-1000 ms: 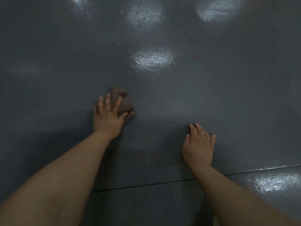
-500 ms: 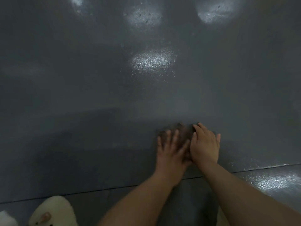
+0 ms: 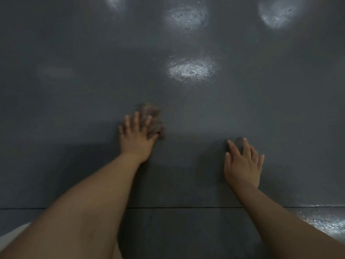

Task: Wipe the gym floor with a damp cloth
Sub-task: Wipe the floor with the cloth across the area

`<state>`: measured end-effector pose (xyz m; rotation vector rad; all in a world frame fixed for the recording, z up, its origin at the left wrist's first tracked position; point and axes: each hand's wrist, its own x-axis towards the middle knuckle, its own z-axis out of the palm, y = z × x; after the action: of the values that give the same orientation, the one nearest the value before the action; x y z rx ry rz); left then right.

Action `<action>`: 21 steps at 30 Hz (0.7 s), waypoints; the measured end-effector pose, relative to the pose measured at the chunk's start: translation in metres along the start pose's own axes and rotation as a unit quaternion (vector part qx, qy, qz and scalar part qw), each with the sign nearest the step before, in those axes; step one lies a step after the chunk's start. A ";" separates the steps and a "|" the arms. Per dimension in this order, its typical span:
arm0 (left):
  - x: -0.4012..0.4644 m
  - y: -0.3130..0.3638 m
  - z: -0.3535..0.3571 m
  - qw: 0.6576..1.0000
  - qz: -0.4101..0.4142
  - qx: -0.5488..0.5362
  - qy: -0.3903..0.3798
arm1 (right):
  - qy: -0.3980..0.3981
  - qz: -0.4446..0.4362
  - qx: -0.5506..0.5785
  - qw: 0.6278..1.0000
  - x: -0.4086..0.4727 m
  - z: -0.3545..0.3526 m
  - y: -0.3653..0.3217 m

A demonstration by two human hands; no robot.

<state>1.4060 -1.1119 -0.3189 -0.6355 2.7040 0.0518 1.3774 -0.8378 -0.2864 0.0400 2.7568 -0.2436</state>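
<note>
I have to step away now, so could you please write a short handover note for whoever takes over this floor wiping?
Left hand: flat on the cloth, pressing it to the floor; fingers spread, not gripping.
Right hand: bare palm flat on the floor as a brace, apart from the cloth.
Cloth: bunched, brownish, mostly under the left fingers, ahead of the floor seam.
Done: cannot tell from the picture how much is wiped; the floor only shows glare patches.
Left: keep wiping with the left hand, probably outward across the grey floor.
</note>
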 end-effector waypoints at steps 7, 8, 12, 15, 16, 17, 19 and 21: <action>-0.012 -0.050 0.008 0.958 -0.257 -0.124 0.005 | -0.043 -0.059 0.038 0.997 -0.021 0.016 -0.038; -0.015 -0.035 0.008 0.961 -0.248 -0.126 0.006 | -0.048 -0.055 0.037 0.997 -0.023 0.018 -0.040; -0.059 0.044 0.020 0.996 -0.055 -0.072 -0.014 | -0.038 -0.037 0.059 0.997 -0.025 0.020 -0.041; -0.120 0.099 0.042 0.987 0.141 -0.065 -0.027 | -0.021 -0.019 0.072 0.997 -0.022 0.015 -0.040; -0.137 0.108 0.047 0.977 0.200 -0.056 -0.053 | -0.019 -0.018 0.069 0.997 -0.021 0.014 -0.040; -0.148 0.111 0.053 0.965 0.247 -0.044 -0.072 | -0.019 -0.018 0.065 0.998 -0.021 0.013 -0.040; -0.150 0.104 0.062 0.948 0.310 -0.020 -0.074 | -0.019 -0.018 0.057 0.998 -0.021 0.013 -0.041; -0.138 0.085 0.059 0.936 0.349 -0.003 -0.048 | -0.024 -0.019 0.046 0.998 -0.023 0.016 -0.043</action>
<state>1.5035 -0.9702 -0.3290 0.3458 2.6880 0.2607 1.4019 -0.8831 -0.2853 0.0046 2.6990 -0.3764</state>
